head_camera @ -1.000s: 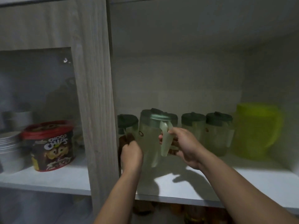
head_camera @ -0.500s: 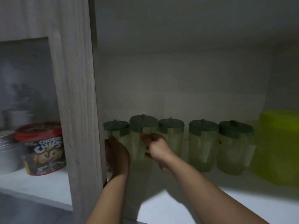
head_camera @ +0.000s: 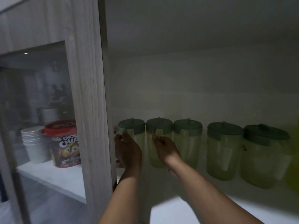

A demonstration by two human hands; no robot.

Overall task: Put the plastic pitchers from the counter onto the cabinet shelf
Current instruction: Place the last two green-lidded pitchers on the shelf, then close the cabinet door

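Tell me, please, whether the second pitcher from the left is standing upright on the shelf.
Upright: the second pitcher stands level in the row on the shelf, its green lid on top; the right hand is at its handle.

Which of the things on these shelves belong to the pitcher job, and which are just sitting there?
Job:
five green-lidded pitchers in a row
cabinet shelf
left hand at the leftmost pitcher
right hand at the second pitcher

Just there:
cereal tub
stacked white cups
metal pot
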